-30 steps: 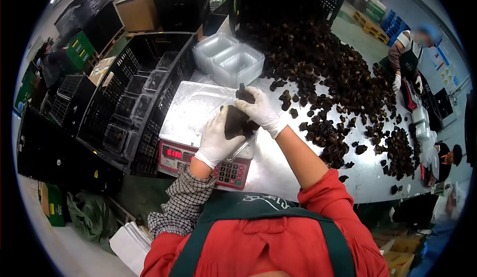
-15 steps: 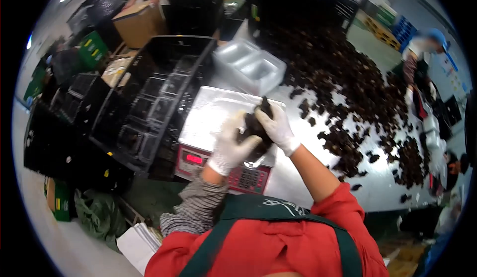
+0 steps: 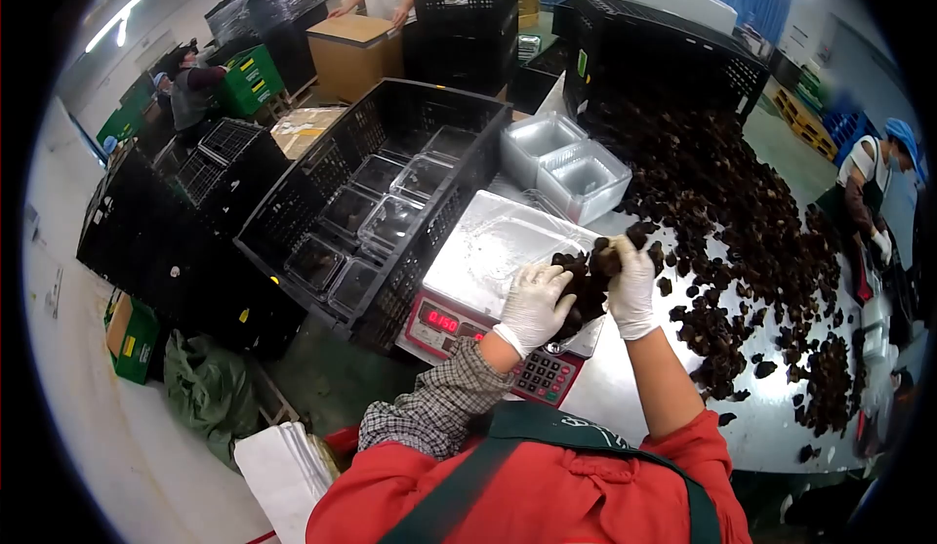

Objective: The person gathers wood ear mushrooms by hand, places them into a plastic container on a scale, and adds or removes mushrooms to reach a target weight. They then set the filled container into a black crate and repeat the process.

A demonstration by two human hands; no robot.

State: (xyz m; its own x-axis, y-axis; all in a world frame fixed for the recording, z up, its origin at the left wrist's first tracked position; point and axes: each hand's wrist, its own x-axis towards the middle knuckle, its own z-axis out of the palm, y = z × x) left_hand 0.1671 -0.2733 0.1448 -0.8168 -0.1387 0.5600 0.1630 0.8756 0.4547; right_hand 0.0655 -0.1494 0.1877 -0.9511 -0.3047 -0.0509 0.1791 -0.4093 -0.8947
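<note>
In white gloves, both my hands meet over the right side of a digital scale (image 3: 488,251). My left hand (image 3: 535,305) curls against a clump of dark brown, frilly wood ear mushrooms (image 3: 584,295). My right hand (image 3: 634,290) grips the clump from the other side, with dark pieces at its fingertips. Whether a container sits beneath the clump is hidden. The scale's red display (image 3: 442,321) is lit, and its keypad (image 3: 542,378) faces me. Beyond the scale stand stacked clear plastic trays (image 3: 586,175).
A large pile of mushrooms (image 3: 722,193) spreads over the metal table (image 3: 625,383) on the right. To the left is a black crate (image 3: 283,207) holding several clear trays (image 3: 390,220). Co-workers (image 3: 874,178) stand at right and at the back, one by a cardboard box (image 3: 356,51).
My view has shifted, so the scale and crate appear lower and further right. My hands stay on the clump; the right one now grips it higher, with its fingertips at the top.
</note>
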